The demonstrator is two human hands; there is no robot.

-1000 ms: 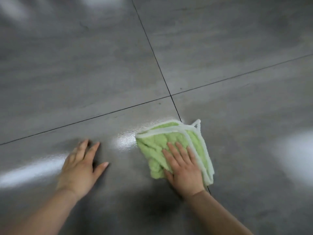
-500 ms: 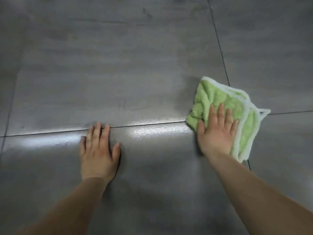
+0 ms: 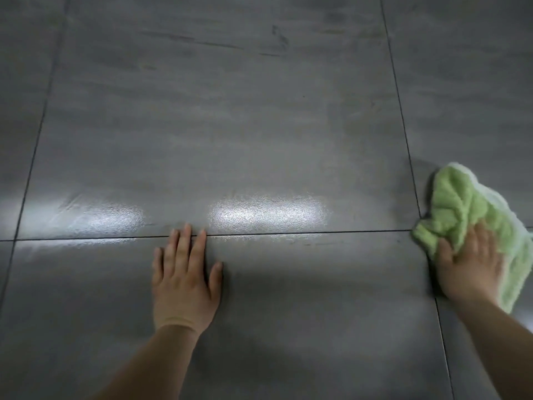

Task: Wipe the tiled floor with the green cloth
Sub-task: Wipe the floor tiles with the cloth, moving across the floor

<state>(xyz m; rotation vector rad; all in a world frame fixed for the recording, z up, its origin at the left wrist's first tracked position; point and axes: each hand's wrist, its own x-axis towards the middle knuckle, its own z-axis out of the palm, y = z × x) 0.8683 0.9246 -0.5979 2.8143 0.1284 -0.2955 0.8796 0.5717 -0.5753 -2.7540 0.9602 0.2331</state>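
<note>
One green cloth (image 3: 458, 203), bunched at 3 o'clock on the tiled floor (image 3: 230, 125). Two hands: your right hand (image 3: 470, 267) presses it, fingers flat, blurred; left hand (image 3: 184, 284) at 6 o'clock, fingers straight on tile.

One camera on the person's head looks forward and down; the tiled floor (image 3: 259, 134) is close, mostly left of the right hand (image 3: 470, 269).

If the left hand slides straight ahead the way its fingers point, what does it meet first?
Nothing, as far as shown: the left hand has its fingertips on a grout line; beyond lies only bare tiled floor.
</note>
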